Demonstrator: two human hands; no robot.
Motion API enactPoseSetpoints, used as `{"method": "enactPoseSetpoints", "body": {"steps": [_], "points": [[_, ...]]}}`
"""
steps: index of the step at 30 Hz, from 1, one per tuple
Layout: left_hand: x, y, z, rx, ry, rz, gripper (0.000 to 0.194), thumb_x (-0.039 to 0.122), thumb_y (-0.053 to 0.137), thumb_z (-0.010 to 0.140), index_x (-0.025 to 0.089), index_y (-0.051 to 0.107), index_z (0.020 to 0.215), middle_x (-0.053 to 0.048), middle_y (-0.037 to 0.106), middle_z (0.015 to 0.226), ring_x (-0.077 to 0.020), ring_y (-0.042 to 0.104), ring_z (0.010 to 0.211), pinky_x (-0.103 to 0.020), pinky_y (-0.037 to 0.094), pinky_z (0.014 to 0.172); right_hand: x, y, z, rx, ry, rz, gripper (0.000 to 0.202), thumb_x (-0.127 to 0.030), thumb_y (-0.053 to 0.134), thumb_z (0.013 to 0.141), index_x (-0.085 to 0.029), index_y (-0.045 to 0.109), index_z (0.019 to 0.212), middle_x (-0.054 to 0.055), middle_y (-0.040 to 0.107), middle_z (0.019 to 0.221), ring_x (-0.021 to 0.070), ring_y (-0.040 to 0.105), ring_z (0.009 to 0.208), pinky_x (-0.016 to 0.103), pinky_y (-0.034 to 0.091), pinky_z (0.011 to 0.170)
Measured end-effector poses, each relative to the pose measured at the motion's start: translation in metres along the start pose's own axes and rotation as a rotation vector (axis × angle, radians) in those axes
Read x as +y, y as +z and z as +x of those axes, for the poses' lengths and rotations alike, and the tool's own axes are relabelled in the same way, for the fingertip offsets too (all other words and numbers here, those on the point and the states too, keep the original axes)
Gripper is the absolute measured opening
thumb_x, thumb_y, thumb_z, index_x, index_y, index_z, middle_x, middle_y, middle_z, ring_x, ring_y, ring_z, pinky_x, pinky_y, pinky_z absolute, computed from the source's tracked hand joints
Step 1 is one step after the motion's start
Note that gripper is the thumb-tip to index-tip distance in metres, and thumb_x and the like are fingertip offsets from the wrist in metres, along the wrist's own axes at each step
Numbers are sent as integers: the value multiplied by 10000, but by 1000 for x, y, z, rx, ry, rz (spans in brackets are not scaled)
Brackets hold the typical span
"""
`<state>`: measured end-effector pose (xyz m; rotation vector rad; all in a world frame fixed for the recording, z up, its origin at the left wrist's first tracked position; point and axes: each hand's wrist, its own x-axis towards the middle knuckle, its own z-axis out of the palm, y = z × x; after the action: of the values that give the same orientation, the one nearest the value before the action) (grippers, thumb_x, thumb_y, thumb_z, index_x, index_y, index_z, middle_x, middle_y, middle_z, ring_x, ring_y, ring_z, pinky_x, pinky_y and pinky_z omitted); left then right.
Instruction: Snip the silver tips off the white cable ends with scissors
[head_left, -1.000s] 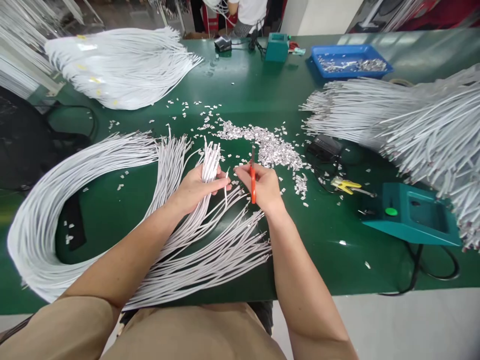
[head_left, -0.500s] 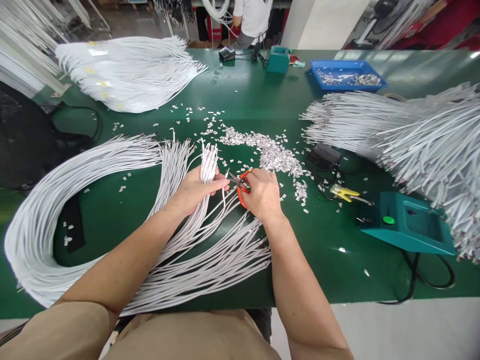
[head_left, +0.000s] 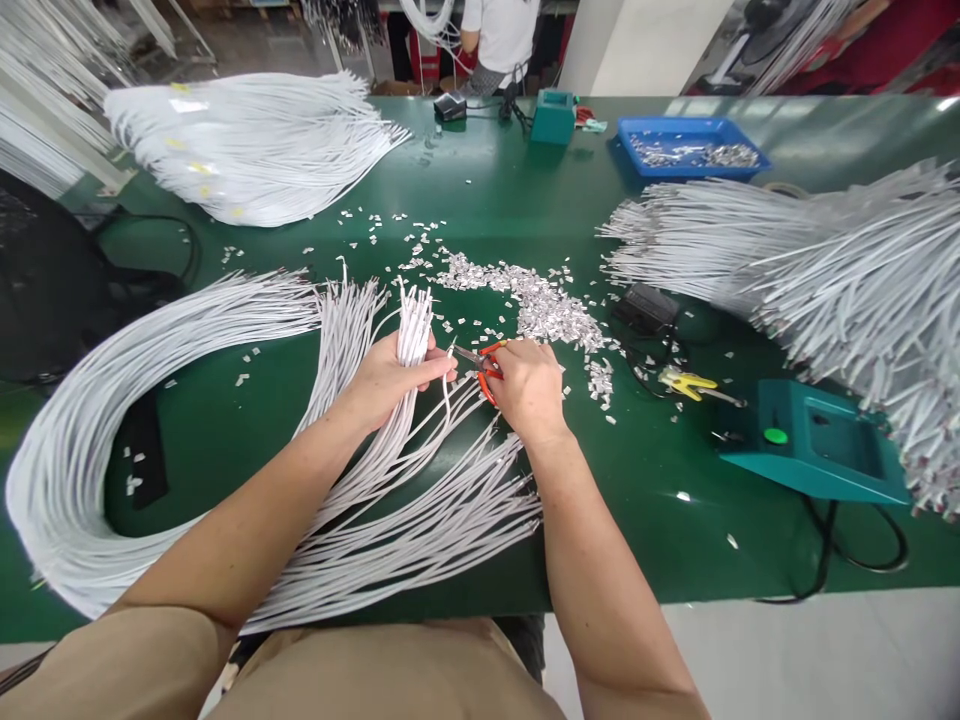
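Observation:
My left hand is closed round a bunch of white cables, whose ends stick up above the fingers. One single cable stands apart at the thumb and fingertips, its end pointing up. My right hand grips orange-handled pliers, either cutters or thin-nosed ones; their tips lie close to that cable's end, and whether they touch cannot be made out. More white cables fan out under my forearms, and a large looped bundle curves round on the left.
Small silvery pieces are heaped and scattered on the green table. At the right are a teal device, a yellow-handled tool and piled cables. Farther back are a blue tray, another cable bundle and a person.
The pliers have drawn slightly back from the single cable's end and their handles sit closer in my right hand. My left hand still holds the bunch. The whole view shifts very slightly.

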<state>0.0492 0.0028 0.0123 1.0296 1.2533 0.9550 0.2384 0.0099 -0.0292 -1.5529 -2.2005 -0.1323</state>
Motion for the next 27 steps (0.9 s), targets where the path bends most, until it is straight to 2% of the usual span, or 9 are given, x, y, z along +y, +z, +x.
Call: {"method": "enactPoseSetpoints", "body": {"steps": [7,10,12,15,17,20,22,25,27], "points": [[0,1,1,10,2,5,424,334,860,609,177,569,875,-16,681,754,-205,705,785,-248,426,574,2,1,0,12,10,32,295,-184,507,901,-167,633,634,42,591,635,164,489,662,309,283,651],[0,0,1,5,0,0,424,336,862,608,178,573,875,-24,689,771,-208,705,800,-251,432,583,2,-3,0,-11,89,136,309,-216,541,888,-171,613,591,46,608,630,161,504,653,310,305,643],[0,0,1,0,-3,6,423,336,861,610,178,575,879,-31,694,784,-212,705,803,-256,437,585,0,-7,1,-25,232,340,319,-306,595,870,-175,613,580,49,644,663,157,529,654,298,337,628],[-2,0,0,-18,-4,9,424,322,858,613,179,577,896,-31,693,792,-214,705,797,-256,441,580,-10,-14,4,-45,407,821,279,-449,656,818,-192,694,716,40,715,817,156,596,720,281,417,658],[-4,1,0,-53,-2,3,410,311,853,620,178,582,899,-23,686,788,-213,705,798,-260,451,594,-17,-18,6,-68,434,1108,283,-488,666,795,-211,726,802,23,722,863,155,622,768,288,461,720],[-7,-1,0,-161,-14,26,348,324,817,672,174,633,926,-41,701,891,-200,694,850,-296,498,709,-22,-21,7,-100,457,1340,262,-470,674,773,-214,726,751,5,695,767,148,620,725,307,489,759],[-8,-4,2,-206,-37,66,322,343,788,706,177,680,960,-59,705,989,-184,674,886,-322,503,798,-20,-21,7,-50,528,1329,204,-407,689,750,-207,716,718,1,682,738,147,613,706,314,492,765],[-7,-8,4,-148,-78,117,341,342,795,691,178,713,979,-64,707,970,-173,653,841,-327,499,801,-13,-19,7,207,710,1121,136,-307,660,747,-189,719,780,22,694,802,160,617,757,320,485,782],[-6,-9,5,-100,-86,121,343,316,812,666,175,711,962,-54,706,918,-169,650,809,-317,497,774,-11,-18,7,345,748,1032,161,-290,629,766,-182,723,840,38,705,859,165,622,795,319,482,797]]}}
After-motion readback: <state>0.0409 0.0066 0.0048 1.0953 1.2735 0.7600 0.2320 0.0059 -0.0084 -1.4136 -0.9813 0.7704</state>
